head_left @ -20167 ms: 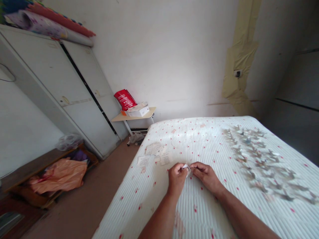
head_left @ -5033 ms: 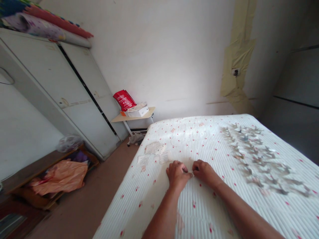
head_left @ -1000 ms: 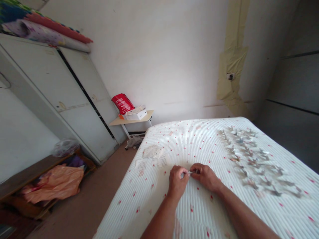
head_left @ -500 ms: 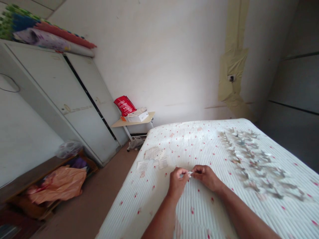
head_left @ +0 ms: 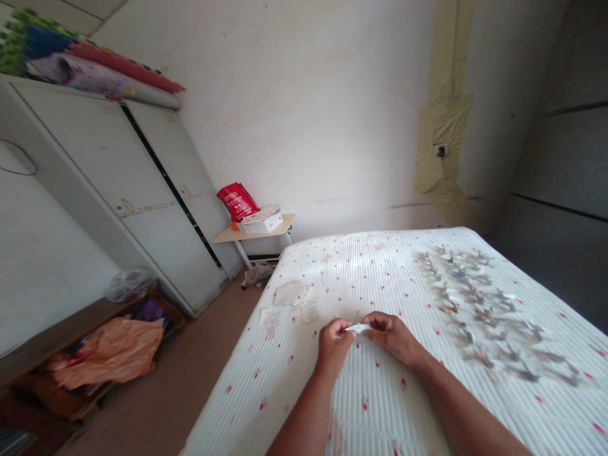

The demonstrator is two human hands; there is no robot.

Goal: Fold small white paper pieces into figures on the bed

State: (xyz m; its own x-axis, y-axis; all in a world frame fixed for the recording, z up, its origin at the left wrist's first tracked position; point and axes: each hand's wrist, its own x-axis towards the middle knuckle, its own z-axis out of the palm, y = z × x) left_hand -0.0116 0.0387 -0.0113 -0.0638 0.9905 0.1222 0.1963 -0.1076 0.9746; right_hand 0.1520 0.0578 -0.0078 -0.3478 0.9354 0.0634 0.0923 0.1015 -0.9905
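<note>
A small folded piece of paper (head_left: pixel 358 328) is stretched between my two hands, just above the patterned bed cover (head_left: pixel 365 380). My left hand (head_left: pixel 335 344) pinches its left end between thumb and fingers. At the other end, my right hand (head_left: pixel 390 335) grips it in the same way. To the right, several folded paper figures (head_left: pixel 479 310) stand in rows on the cover; they look like small birds, though blur hides their details. Loose printed paper pieces (head_left: pixel 291 294) lie to the left beyond my left hand.
Against the far wall stands a small table (head_left: pixel 228 236) holding a red bag (head_left: pixel 238 201) and a white box (head_left: pixel 263 223). Grey metal cabinets (head_left: pixel 114 171) rise at the left. An orange plastic bag (head_left: pixel 111 351) lies on a low wooden bench (head_left: pixel 57 329).
My hands have drawn slightly apart, the left one shifting a little leftward. More of the folded paper now shows between them.
</note>
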